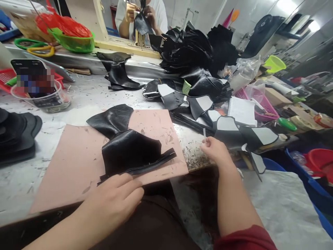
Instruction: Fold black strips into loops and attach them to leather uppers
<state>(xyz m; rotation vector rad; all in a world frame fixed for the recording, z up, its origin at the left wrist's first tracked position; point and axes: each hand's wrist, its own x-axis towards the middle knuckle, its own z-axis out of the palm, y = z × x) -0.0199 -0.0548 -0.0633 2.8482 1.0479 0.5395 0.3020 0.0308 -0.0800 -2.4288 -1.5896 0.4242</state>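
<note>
No readable txt or nos., phone [35, 81] scrn incl.

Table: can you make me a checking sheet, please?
Surface: white table, scattered with dark bits; pink board.
Job's things: two black pieces overlapping on the board; black strip along the nearer one's lower edge.
Clutter: phone in clear bowl, red bag in green basket, black pile.
Hands: left hand at the strip, grip unclear; right hand pinches a small pale stick.
Cables: white cord by the bowl.
Surroundings: person beyond the table holds a dark piece.
</note>
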